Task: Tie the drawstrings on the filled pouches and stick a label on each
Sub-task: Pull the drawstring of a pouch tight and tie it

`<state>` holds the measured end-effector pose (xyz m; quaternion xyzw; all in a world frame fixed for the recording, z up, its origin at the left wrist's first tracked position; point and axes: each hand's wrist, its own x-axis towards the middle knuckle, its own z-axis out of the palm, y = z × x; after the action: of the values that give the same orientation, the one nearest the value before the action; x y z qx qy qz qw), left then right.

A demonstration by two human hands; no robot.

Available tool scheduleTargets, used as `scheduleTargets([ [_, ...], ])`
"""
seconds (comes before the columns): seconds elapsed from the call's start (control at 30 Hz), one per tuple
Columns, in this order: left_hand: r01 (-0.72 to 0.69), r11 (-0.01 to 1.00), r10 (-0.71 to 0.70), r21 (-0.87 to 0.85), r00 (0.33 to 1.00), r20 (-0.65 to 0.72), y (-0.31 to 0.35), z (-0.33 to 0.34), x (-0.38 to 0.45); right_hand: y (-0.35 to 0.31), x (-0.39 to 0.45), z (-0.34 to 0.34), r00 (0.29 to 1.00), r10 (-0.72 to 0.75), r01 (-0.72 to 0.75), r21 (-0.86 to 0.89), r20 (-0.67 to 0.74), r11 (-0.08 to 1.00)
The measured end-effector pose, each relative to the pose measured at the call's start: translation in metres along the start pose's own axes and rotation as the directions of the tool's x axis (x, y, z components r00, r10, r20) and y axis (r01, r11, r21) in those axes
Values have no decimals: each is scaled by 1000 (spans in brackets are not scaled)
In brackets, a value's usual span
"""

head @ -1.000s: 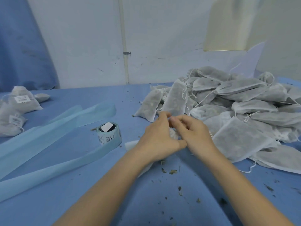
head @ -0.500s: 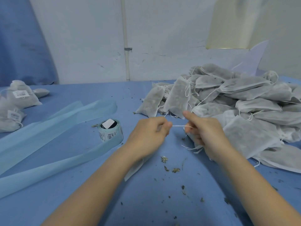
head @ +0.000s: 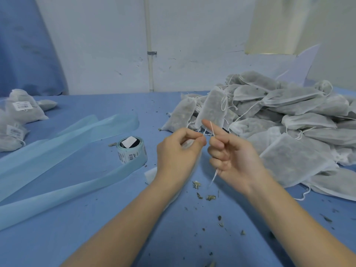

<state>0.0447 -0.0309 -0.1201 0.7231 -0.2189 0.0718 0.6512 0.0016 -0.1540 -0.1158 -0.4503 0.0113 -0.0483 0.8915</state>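
Left of centre, the left hand (head: 179, 151) pinches the thin, limp drawstring (head: 212, 128) at its tip, while the right hand (head: 233, 157) has the cord looped over its raised forefinger, remaining fingers curled on the trailing end. The pouch (head: 150, 173) being tied lies mostly hidden beneath the left wrist; it is probably light and soft, best controlled at the neck. The blue counter (head: 96, 228), littered with herb crumbs, carries a label roll (head: 132, 151) at left and untied pouches (head: 289, 120) at right, against a white wall.

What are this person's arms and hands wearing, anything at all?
Nothing shows on them. The left hand and right hand are bare, with no gloves, rings or watch visible. Both forearms are uncovered down to the picture's edge, no sleeve in sight.
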Motion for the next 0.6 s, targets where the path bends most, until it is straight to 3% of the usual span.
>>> scheduleTargets([
  [0.07, -14, 1000, 14, -1, 1000, -21, 1, 0, -1, -2, -2, 1, 1000, 11, -10, -224, 3, 975],
  [0.17, -22, 1000, 22, 12, 1000, -15, 2, 0, -2, -1, -6, 4, 998, -56, 18, -623, -41, 782],
  [0.4, 33, 993, -31, 110, 999, -14, -3, 1, 2, 6, -5, 6, 960, -278, 104, -895, -22, 433],
  [0.47, 76, 996, -76, 43, 997, -8, -4, 1, 3, 7, -4, 2, 948, -314, 89, -897, -58, 434],
  [0.6, 130, 988, -128, -78, 991, 27, -4, -1, 5, 1, -3, -5, 963, -228, 28, -785, -145, 619],
])
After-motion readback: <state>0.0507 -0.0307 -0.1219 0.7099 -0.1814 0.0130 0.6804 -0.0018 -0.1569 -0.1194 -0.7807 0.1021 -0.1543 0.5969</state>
